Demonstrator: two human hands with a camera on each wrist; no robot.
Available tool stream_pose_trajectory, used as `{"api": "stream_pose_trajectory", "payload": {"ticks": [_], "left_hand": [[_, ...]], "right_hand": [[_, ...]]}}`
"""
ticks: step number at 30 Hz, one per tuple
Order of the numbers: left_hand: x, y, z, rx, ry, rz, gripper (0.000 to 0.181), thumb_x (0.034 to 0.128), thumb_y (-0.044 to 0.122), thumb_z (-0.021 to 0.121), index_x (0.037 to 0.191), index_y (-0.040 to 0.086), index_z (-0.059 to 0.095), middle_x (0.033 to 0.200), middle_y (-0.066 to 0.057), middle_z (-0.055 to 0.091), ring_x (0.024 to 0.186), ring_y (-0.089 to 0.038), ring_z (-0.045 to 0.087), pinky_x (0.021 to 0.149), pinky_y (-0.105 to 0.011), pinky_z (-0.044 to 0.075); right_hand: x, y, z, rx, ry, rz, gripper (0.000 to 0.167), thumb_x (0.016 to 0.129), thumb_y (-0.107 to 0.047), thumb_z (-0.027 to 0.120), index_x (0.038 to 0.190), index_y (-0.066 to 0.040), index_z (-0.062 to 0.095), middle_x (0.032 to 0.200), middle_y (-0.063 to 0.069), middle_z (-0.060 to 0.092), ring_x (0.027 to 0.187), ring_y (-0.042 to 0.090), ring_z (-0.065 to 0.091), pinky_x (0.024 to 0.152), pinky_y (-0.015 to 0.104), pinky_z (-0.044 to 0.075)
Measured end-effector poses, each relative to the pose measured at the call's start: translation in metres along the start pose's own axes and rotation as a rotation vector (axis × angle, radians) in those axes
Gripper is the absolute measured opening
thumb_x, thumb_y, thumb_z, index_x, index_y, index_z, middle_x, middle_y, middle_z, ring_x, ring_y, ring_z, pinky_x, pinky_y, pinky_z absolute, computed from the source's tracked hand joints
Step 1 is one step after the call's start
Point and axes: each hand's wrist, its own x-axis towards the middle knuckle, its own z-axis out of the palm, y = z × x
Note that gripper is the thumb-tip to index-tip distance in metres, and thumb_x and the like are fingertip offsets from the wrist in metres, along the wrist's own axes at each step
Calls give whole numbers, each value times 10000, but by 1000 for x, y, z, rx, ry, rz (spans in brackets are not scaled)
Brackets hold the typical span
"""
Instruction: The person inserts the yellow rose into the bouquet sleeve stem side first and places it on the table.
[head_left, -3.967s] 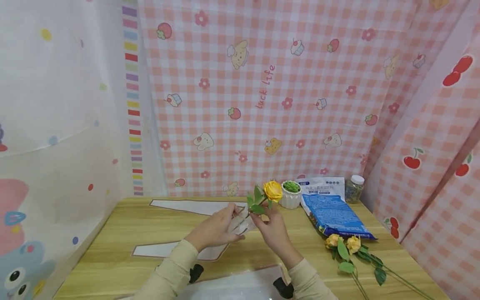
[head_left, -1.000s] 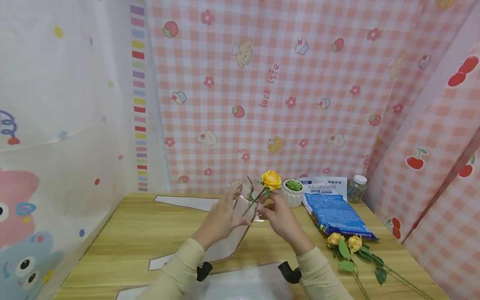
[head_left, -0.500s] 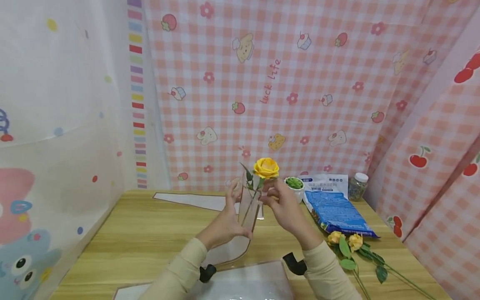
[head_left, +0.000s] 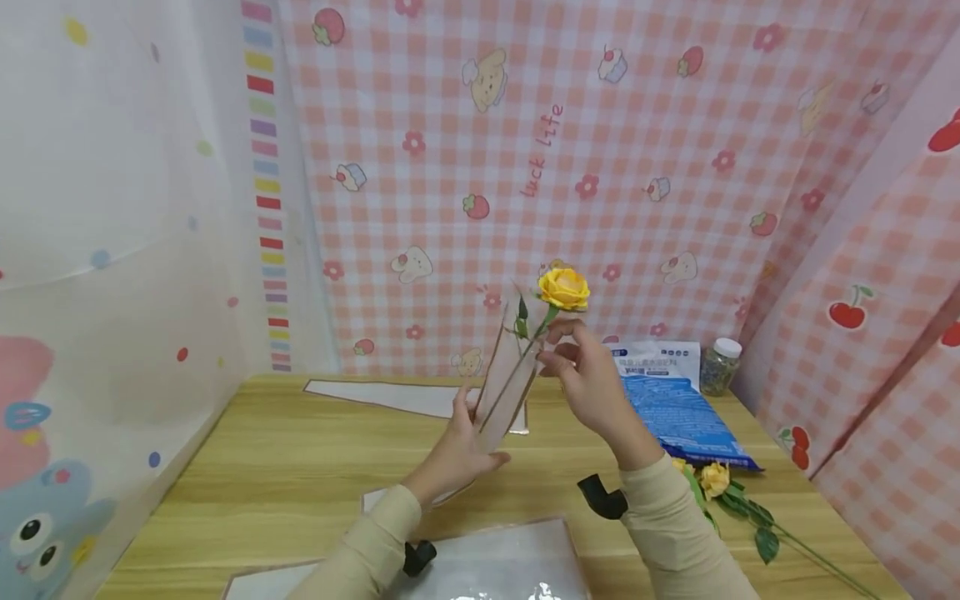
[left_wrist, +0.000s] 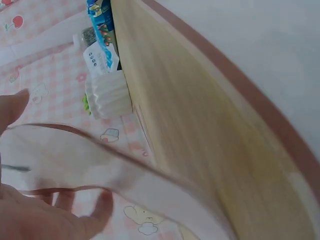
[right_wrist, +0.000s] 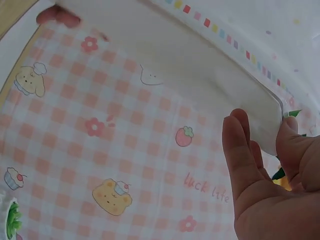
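Note:
A yellow rose (head_left: 564, 289) stands tilted, its stem inside a clear flower sleeve (head_left: 491, 408) with a brown border; the bloom is above the sleeve's mouth. My left hand (head_left: 453, 454) holds the lower part of the sleeve; in the left wrist view the thumb and fingers lie on opposite sides of it. My right hand (head_left: 597, 396) pinches the sleeve's upper edge just below the bloom. In the right wrist view the right thumb presses on that edge, and the rose is mostly hidden behind the hand.
Flat sleeves (head_left: 397, 398) lie at the table's back and front. To the right are a blue bag (head_left: 678, 408), a white pouch (head_left: 660, 358), a lidded jar (head_left: 721, 367) and peach roses (head_left: 715, 480). A potted succulent (left_wrist: 109, 95) stands at the back.
The rose and sleeve have been raised and now lean to the right. More of the stem lies inside the sleeve. My right hand has moved up and right.

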Motion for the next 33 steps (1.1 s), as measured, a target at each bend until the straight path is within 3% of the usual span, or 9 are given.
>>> {"api": "stream_pose_trajectory", "payload": {"ticks": [4,7,10,14,18,21,23,28,33], "left_hand": [[0,1,-4,-1,-15,6,941,804,102,853,1479,-25,210,1402,-237,393,1268,-381,470,1076,-540,404],[-1,0,-6,-3,-29,9,820,846,74,810,1432,-11,241,1383,-229,399,1254,-365,476,1062,-527,416],[-2,-2,-7,26,-28,21,771,868,56,783,1411,-17,241,1355,-242,420,1231,-367,494,1042,-524,433],[-1,-3,-9,66,-11,37,770,867,58,780,1401,-45,235,1352,-274,425,1238,-389,497,1046,-531,433],[-1,-8,-13,80,6,17,769,871,72,781,1401,-39,235,1356,-269,428,1240,-389,499,1052,-532,429],[-1,-12,-17,84,18,0,768,873,73,780,1406,-29,235,1361,-257,432,1242,-382,502,1052,-535,430],[-1,-14,-19,81,19,-9,774,874,65,776,1418,-16,230,1372,-243,433,1247,-369,501,1056,-526,428],[3,-9,-19,21,-29,6,873,861,91,801,1465,12,175,1430,-245,396,1287,-379,469,1079,-539,397],[6,-1,-11,-15,-40,21,1123,796,260,890,1539,90,66,1541,-214,296,1359,-365,409,1112,-537,360]], "right_hand": [[4,-3,-6,-33,-6,14,145,995,61,557,1119,40,486,1236,214,553,923,353,692,752,328,603],[6,-4,-9,-53,-43,58,187,1006,46,549,1185,42,496,1234,212,553,928,343,687,754,361,605],[6,-3,-11,-107,-86,107,250,1015,14,555,1263,33,532,1252,203,549,917,322,690,746,349,604],[7,-4,-15,-181,-128,143,240,1007,1,582,1245,27,571,1228,198,536,912,312,685,726,321,594],[6,-6,-16,-137,-123,173,151,1006,35,564,1149,28,517,1232,213,528,1033,356,673,782,363,595],[4,-5,-11,-93,-51,162,94,1003,42,565,1083,43,515,1236,217,517,1097,388,658,815,365,595],[2,-3,-6,-67,50,133,65,986,54,588,1036,62,546,1262,202,494,1105,395,653,819,340,594],[-3,6,13,-84,285,-51,38,948,75,635,974,52,618,1361,207,439,1070,345,658,807,221,570],[-2,8,26,-108,332,-184,67,942,62,651,976,4,642,1401,214,411,1052,288,657,802,210,566]]}}
